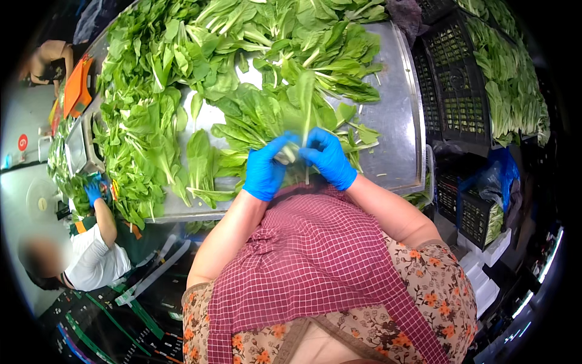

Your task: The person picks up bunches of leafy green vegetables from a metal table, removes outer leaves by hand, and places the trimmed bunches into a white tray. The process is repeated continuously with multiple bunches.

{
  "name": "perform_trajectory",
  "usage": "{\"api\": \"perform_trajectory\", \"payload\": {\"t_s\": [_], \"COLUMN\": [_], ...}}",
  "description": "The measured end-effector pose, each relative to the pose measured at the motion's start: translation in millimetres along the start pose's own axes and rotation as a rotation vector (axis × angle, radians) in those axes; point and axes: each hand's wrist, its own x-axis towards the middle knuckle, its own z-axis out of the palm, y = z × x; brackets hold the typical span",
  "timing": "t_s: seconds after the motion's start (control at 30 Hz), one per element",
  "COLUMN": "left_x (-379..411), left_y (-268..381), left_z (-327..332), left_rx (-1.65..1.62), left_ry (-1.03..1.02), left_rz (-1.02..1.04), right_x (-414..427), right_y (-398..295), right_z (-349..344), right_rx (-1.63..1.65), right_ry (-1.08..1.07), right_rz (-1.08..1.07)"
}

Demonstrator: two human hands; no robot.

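Both my hands wear blue gloves and meet just above the near edge of a metal table (391,159). My left hand (266,168) is closed on the pale stems of a bunch of leafy greens (259,113), whose leaves point away from me. My right hand (328,157) pinches a single upright leaf stalk (308,100) between thumb and fingers, close beside the bunch. Loose leafy greens (200,159) lie left of my hands, and more leaves and cut stems lie to the right.
Heaped greens (150,59) cover the table's far and left parts. Black plastic crates (454,82) of greens stand at the right. A co-worker with a blue-gloved hand (93,191) is at the left, beside a metal tray (77,148); another person is farther back. An orange container (78,86) stands there.
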Motion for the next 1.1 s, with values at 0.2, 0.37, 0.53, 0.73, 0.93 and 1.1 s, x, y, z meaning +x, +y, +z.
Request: {"api": "perform_trajectory", "payload": {"t_s": [0.2, 0.37, 0.53, 0.73, 0.93, 1.1], "left_x": [0, 4, 5, 11, 2, 6], "left_y": [2, 4, 8, 17, 39, 31], "left_z": [-1, -10, -11, -25, -30, -10], "left_rx": [-0.102, -0.175, -0.227, -0.41, -0.229, -0.018], "left_ry": [-0.032, 0.016, 0.003, -0.054, 0.098, 0.115], "left_rz": [0.006, 0.002, -0.012, -0.029, 0.11, 0.139], "right_x": [1, 7, 13, 27, 76, 165], "right_y": [13, 11, 8, 5, -32, -32], "right_z": [3, 7, 9, 1, -52, -67], "right_rx": [0.372, 0.432, 0.459, 0.469, -0.443, -0.861], "right_ry": [0.122, 0.174, 0.167, 0.187, -0.238, 0.337], "right_rz": [0.111, 0.155, 0.14, 0.128, -0.018, 0.028]}}
